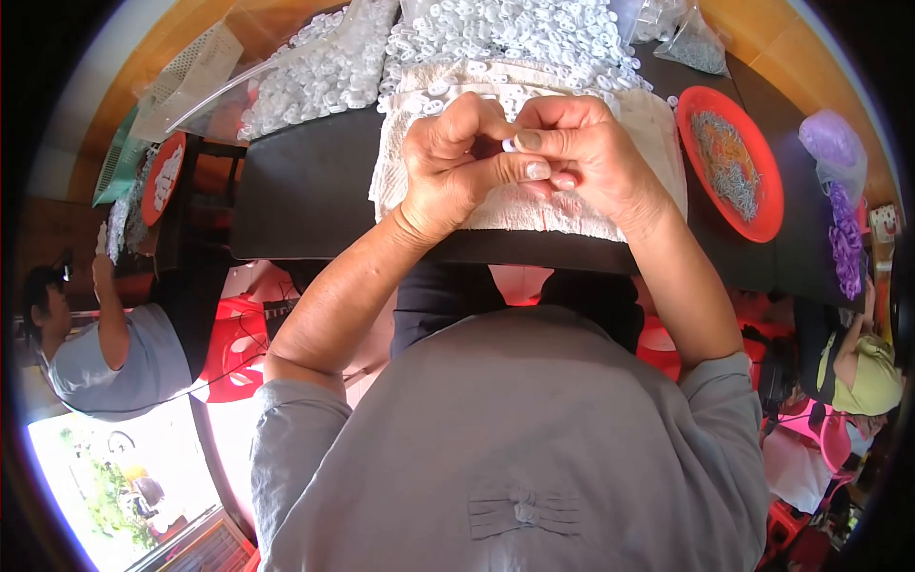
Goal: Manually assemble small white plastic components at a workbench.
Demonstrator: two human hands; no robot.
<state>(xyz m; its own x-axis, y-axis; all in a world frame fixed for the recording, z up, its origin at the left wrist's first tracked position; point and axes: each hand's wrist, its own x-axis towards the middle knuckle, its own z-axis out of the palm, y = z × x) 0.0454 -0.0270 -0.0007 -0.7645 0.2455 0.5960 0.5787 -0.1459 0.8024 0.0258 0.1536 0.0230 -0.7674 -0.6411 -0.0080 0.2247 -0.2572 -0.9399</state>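
Observation:
My left hand (456,164) and my right hand (599,153) meet above a folded cream towel (562,219). Between the fingertips shows a small white plastic piece (509,145), partly hidden by the fingers. My right thumb and forefinger pinch it. The left fingers are curled and pressed close against the same spot; whether they grip the piece as well is hard to see, though they touch around it. Just beyond the hands, several loose white oval plastic pieces (438,88) lie on the towel, in front of a large heap of them (505,33).
Left of the heap lies a clear bag of white pieces (315,81) on the dark table (305,181). At right stand a red plate (771,191) of thin metal parts and a purple bag (831,143). A clear bag (696,46) lies behind. One person (124,353) sits left, another (867,372) right.

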